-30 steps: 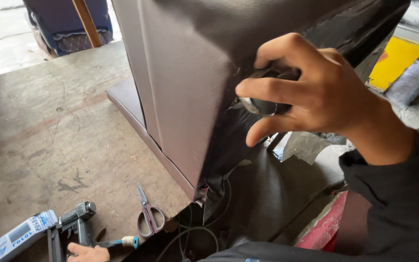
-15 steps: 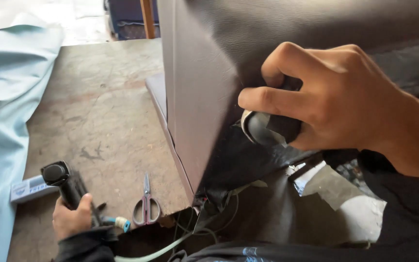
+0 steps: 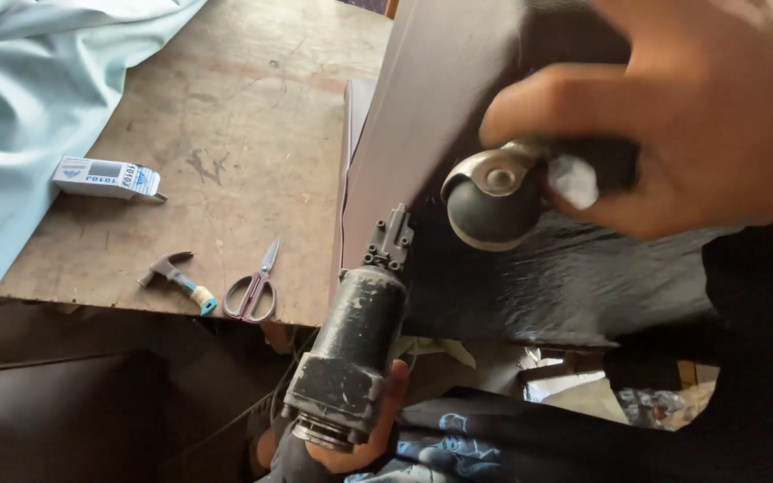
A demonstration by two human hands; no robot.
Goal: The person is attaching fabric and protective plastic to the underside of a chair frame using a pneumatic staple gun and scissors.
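My right hand (image 3: 664,125) grips a black caster wheel with a metal fork (image 3: 492,201) against the underside of a dark upholstered furniture piece (image 3: 440,116). Loose black fabric (image 3: 574,277) hangs below the wheel. My left hand (image 3: 378,420) holds a worn black pneumatic staple gun (image 3: 355,344) by its body. The gun's nose points up at the furniture's lower edge, just left of the wheel.
A worn plywood worktable (image 3: 225,125) carries red-handled scissors (image 3: 254,284), a small hammer with a teal-tipped handle (image 3: 174,279) and a small white and blue box (image 3: 105,177). Pale blue fabric (image 3: 20,98) drapes over the table's left side.
My left hand lifted the staple gun off the table and brought it up to the furniture's edge beside the wheel. The view moved closer to the wheel.
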